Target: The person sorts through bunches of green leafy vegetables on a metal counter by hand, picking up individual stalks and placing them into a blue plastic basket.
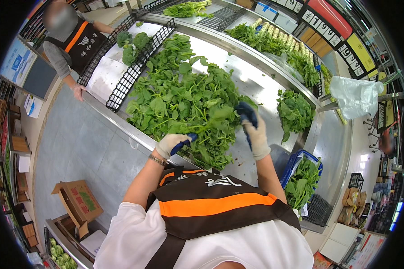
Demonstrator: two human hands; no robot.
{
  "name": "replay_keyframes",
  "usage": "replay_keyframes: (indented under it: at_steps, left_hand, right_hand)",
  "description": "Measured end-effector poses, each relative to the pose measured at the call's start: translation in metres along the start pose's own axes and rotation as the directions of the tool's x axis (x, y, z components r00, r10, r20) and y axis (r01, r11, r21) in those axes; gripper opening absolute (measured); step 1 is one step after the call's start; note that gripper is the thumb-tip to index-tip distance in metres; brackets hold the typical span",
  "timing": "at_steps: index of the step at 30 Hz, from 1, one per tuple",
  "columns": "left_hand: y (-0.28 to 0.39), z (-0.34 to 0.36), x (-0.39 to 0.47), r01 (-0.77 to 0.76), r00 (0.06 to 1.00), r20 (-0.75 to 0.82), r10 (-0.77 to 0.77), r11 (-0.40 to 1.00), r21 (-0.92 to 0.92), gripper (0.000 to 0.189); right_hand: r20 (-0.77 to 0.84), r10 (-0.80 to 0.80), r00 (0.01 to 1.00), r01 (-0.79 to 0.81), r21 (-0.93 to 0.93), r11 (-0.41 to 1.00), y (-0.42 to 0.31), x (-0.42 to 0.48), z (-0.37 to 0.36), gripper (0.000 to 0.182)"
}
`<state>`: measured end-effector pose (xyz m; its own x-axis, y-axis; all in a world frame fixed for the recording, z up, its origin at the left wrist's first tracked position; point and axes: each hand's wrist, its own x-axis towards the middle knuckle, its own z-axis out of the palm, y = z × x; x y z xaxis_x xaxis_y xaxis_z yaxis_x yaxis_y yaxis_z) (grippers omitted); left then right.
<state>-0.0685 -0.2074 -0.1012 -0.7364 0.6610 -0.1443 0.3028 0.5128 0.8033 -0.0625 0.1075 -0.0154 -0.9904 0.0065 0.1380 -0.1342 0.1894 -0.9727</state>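
A wide heap of leafy greens [181, 97] covers much of the steel display counter [245, 74] before me. My left hand [176, 144], in a white and blue work glove, is closed on the stem end of a leafy sprig [205, 126] at the heap's near edge. My right hand [252, 129], gloved alike, is at the heap's right side, near the sprig's blurred leaves. Its fingers are curled; whether they hold anything cannot be told. A smaller bunch of greens [295, 112] lies apart to the right.
A blue basket [284, 173] holding greens stands at my right. Black mesh dividers [139, 67] border the broccoli [129, 55] at the left. A co-worker [77, 40] stands there, one hand on the counter's edge. A plastic bag [355, 95] hangs at the far right.
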Motion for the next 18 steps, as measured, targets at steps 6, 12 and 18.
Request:
replay_keyframes:
  at_steps: [6, 12, 18]
  left_hand:
    - [-0.019, 0.013, 0.014, -0.050, 0.949, -0.307, -0.067, 0.932, -0.359, 0.019]
    - [-0.012, -0.005, 0.007, -0.322, 0.863, -0.349, 0.366, 0.930, 0.178, 0.028]
    - [0.003, -0.001, 0.010, -0.396, 0.805, -0.376, 0.459, 0.887, 0.236, 0.056]
  right_hand:
    - [-0.100, 0.050, 0.994, -0.038, 0.121, 0.992, 0.009, -0.006, -0.008, 0.036]
    - [-0.049, 0.090, 0.995, -0.086, 0.068, 0.994, 0.014, -0.024, -0.001, 0.034]
    - [0.013, -0.064, 0.998, 0.064, -0.061, 0.996, 0.024, -0.019, 0.021, 0.065]
